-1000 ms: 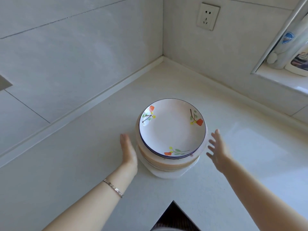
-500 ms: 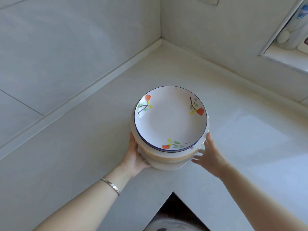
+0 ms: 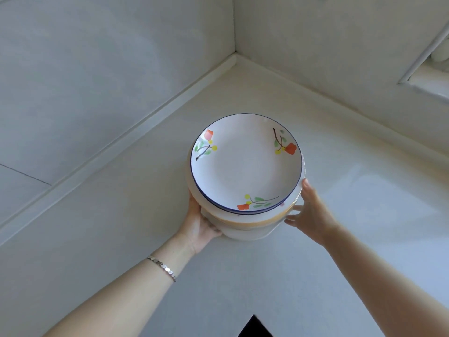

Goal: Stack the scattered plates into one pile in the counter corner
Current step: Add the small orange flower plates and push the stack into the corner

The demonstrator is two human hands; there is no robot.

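Note:
A pile of plates [image 3: 245, 222] is held between both hands over the white counter [image 3: 121, 215]. The top plate [image 3: 245, 164] is white with a blue rim and painted orange flowers; beneath it show an orange-edged plate and plain white ones. My left hand [image 3: 200, 223] grips the pile's lower left side, fingers hidden under it. My right hand [image 3: 308, 212] presses the pile's right side, thumb up against the rim. The counter corner [image 3: 237, 60] lies beyond the pile.
Tiled walls meet at the corner behind the pile. A window ledge [image 3: 427, 81] juts out at the upper right. The counter's front edge forms a dark notch [image 3: 255, 328] at the bottom. A silver bracelet [image 3: 161, 267] sits on my left wrist.
Both hands went from apart beside the pile to closed on its sides. The pile has since shifted a little toward the corner and appears raised.

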